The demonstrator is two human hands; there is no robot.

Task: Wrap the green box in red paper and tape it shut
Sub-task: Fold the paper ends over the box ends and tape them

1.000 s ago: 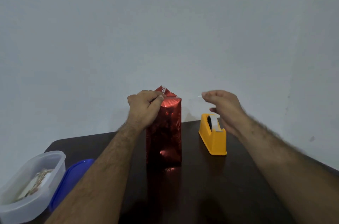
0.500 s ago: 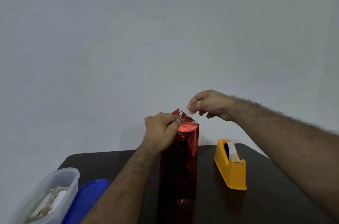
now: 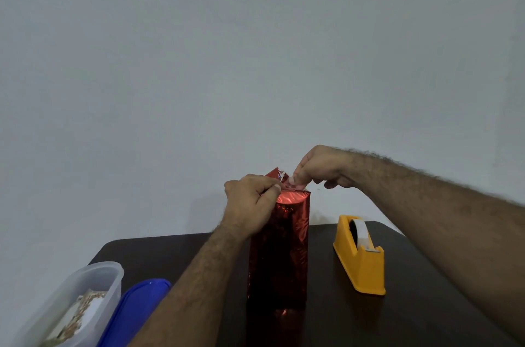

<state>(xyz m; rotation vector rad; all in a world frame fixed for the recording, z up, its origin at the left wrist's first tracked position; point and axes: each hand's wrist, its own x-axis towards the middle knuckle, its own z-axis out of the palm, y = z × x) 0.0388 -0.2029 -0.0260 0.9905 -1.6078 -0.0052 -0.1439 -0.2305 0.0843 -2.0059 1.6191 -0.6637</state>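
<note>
A plain pale grey wall (image 3: 255, 62) fills most of the room ahead, evenly and dimly lit; a dark brown bench (image 3: 426, 304) with rounded corners stands pushed against its foot.

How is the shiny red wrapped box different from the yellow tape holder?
The shiny red wrapped box stands tall and upright; the yellow plastic tape holder sits low and long. Both hands touch the box's top; nobody touches the tape holder. Both rest on the dark table.

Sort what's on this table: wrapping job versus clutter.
In use: red-wrapped box, left hand holding its top fold, right hand pressing there, yellow tape dispenser.
Lying about: clear plastic tub, blue lid.
</note>
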